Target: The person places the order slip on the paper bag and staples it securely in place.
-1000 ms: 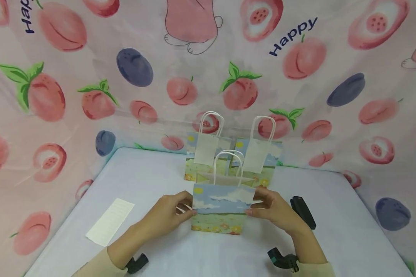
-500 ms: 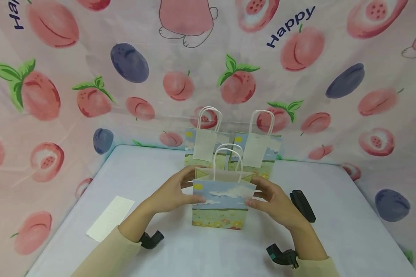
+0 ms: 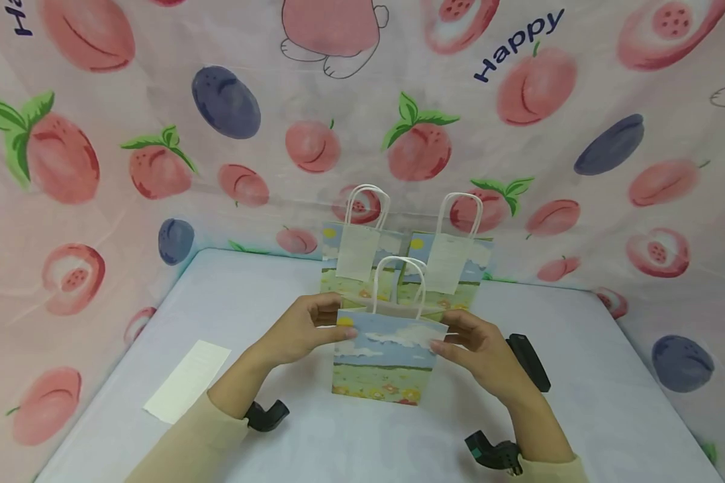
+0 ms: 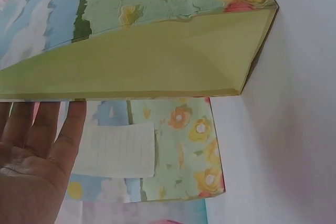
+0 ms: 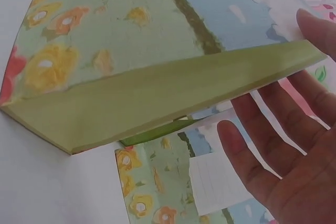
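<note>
A small paper gift bag (image 3: 383, 362) with a painted sky, meadow and flowers stands upright on the table, its two white handles raised. My left hand (image 3: 290, 332) holds its upper left side, thumb on the front panel and fingers behind. At the upper right edge, my right hand (image 3: 483, 352) holds it the same way, thumb in front. The left wrist view shows the bag's plain green side gusset (image 4: 157, 59) with fingers at the back edge. In the right wrist view the other gusset (image 5: 173, 93) lies between thumb and fingers.
Behind stand two matching bags, a left one (image 3: 391, 241) and a right one (image 3: 477, 268), each with a white paper tag hung in front. A lined paper slip (image 3: 187, 382) lies at left. A black stapler-like object (image 3: 528, 362) lies beside the right hand.
My left hand has moved up the bag's left side to near its top edge. The bag's mouth widened, then narrowed again. My right hand has hardly moved.
</note>
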Action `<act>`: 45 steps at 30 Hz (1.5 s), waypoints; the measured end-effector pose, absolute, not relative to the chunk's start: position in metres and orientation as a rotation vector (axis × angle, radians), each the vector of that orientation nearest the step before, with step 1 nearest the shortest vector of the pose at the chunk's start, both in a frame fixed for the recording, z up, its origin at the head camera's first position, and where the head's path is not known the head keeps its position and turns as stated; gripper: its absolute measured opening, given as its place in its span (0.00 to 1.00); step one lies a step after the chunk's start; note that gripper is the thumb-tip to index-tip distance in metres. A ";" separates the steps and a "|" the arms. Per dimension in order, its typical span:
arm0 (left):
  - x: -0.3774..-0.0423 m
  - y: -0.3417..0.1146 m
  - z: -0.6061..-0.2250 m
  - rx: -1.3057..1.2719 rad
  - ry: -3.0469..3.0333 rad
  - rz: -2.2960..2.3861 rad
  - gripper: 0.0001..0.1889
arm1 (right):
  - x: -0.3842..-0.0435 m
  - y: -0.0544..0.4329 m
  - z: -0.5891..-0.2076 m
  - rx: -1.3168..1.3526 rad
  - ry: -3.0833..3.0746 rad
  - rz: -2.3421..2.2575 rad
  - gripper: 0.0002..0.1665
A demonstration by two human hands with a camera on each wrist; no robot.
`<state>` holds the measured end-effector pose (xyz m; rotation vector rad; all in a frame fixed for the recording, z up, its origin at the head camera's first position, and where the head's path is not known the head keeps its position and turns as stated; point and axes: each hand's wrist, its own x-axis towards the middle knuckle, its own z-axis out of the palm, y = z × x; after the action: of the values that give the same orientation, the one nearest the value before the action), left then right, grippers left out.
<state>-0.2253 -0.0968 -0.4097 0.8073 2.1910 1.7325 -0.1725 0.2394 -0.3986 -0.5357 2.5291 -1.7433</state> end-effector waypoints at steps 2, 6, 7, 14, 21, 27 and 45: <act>-0.226 -0.097 -0.409 0.791 2.192 1.737 0.20 | -0.172 0.240 -0.398 -0.532 2.529 -1.744 0.21; -0.227 -0.097 -0.408 0.770 2.196 1.753 0.23 | -0.172 0.241 -0.397 -0.555 2.539 -1.750 0.19; -0.226 -0.097 -0.408 0.769 2.199 1.755 0.23 | -0.173 0.240 -0.397 -0.562 2.540 -1.753 0.19; -0.224 -0.092 -0.406 0.777 2.192 1.789 0.14 | -0.173 0.229 -0.399 -0.592 2.544 -1.764 0.20; -0.220 -0.090 -0.403 0.783 2.219 1.819 0.08 | -0.174 0.224 -0.401 -0.567 2.550 -1.807 0.19; -0.221 -0.089 -0.403 0.815 2.235 1.830 0.17 | -0.176 0.226 -0.403 -0.535 2.609 -1.822 0.15; -0.220 -0.107 -0.396 0.752 2.370 1.702 0.07 | -0.176 0.225 -0.402 -0.478 2.633 -1.815 0.09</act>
<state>-0.2197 -0.1067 -0.3965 0.7515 2.3696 1.7024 -0.1760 0.2251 -0.4022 -0.4782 2.6332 -1.8154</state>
